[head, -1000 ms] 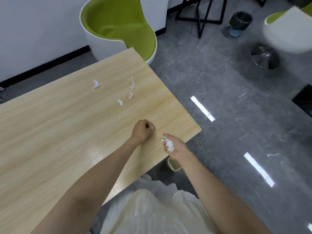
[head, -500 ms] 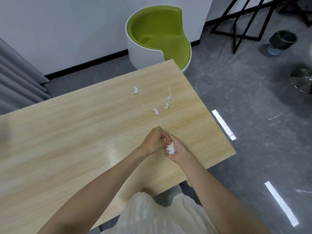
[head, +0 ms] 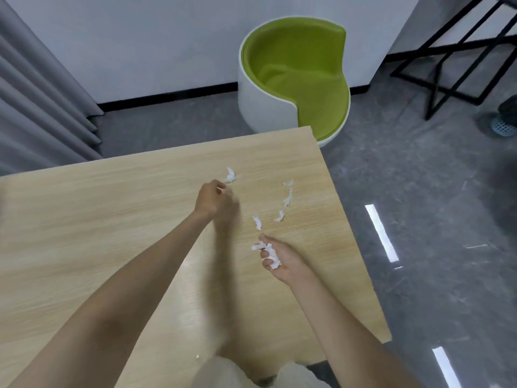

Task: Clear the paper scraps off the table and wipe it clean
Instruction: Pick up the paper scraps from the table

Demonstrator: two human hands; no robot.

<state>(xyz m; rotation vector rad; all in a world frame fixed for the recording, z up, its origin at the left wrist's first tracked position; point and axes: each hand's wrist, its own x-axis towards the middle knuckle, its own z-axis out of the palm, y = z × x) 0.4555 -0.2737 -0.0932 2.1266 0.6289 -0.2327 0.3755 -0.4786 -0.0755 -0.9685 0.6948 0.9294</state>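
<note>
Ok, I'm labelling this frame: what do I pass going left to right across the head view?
Grey curtain, left hand, right hand gripping a paper wad, black metal frame, dark basket. Loose scraps and the green chair overlap the hands, so omitted.

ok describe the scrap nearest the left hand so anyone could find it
Start at the far end of the wooden table, near the green chair. The scrap is a small curled white piece lying just beyond the fingers of the left hand. It sits alone, left of the loose trail of other scraps that runs down toward the right hand and its wad.
</note>
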